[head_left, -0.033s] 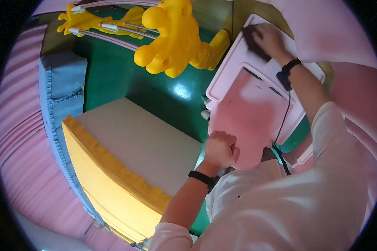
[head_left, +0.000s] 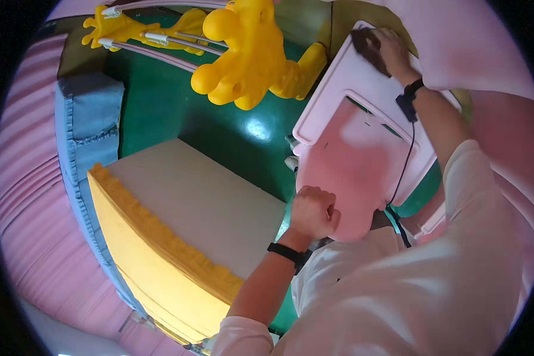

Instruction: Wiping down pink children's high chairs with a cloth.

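Observation:
My right hand (head_left: 393, 52) presses a dark brown cloth (head_left: 368, 50) onto the far end of a pale pink plastic panel (head_left: 325, 102). The fingers are bent over the cloth's right side. Below the panel, a pink plastic board with a rounded end (head_left: 350, 172) reaches toward my lap. My left hand (head_left: 314, 212) is a closed fist over that board's left edge, with nothing showing in it. Each wrist wears a black band, and a thin dark cable runs down from the right one.
A grey-topped block with a yellow frilled cover (head_left: 202, 196) stands at my left, beside a blue covered block (head_left: 95, 118). A yellow plastic figure with metal rods (head_left: 249, 59) is ahead. Pink padded shapes (head_left: 469, 47) close in at upper right. The floor (head_left: 231, 136) is green.
My right hand and the cloth have slid slightly right and away along the panel's far end. My left fist has stayed in place.

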The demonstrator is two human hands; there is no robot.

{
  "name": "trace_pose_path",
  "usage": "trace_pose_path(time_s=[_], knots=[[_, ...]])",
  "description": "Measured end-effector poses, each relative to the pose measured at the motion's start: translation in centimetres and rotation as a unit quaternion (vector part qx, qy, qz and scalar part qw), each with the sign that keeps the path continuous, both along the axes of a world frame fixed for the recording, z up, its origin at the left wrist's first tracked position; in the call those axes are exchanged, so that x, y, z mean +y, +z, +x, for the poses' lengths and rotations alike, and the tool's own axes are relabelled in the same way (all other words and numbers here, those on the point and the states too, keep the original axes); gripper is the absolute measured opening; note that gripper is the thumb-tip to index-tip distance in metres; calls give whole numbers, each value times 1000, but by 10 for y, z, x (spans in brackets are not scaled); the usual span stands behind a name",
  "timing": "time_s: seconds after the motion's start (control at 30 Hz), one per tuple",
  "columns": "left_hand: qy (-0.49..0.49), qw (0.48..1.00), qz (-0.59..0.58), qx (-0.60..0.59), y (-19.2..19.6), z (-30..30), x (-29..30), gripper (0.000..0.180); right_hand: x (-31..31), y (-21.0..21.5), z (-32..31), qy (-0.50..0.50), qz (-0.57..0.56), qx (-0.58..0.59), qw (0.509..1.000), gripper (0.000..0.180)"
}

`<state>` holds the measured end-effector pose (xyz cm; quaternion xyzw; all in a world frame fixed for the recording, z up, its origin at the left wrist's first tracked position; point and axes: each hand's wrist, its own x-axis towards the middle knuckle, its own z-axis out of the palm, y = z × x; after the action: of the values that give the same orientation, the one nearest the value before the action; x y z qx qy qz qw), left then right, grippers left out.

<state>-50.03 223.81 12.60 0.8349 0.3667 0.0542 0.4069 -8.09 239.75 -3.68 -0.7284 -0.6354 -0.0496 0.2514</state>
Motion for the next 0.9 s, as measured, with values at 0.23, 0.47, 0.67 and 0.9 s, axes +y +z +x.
trace_pose_path(time_s=[0.23, 0.47, 0.67, 0.9], knots=[[-3, 999, -4, -35, -1, 1, 1, 13, 16, -6, -66, -128, -17, -75, 989, 34], [-25, 1000, -3, 11, 4, -2, 1, 12, -39, 15, -171, -59, -35, 23, 997, 31], [-31, 999, -2, 25, 7, 2, -2, 12, -61, 33, -206, -7, -39, 64, 997, 31], [-38, 999, 7, 14, 7, 2, -5, 13, -107, 39, -263, 122, -53, 141, 981, 23]])
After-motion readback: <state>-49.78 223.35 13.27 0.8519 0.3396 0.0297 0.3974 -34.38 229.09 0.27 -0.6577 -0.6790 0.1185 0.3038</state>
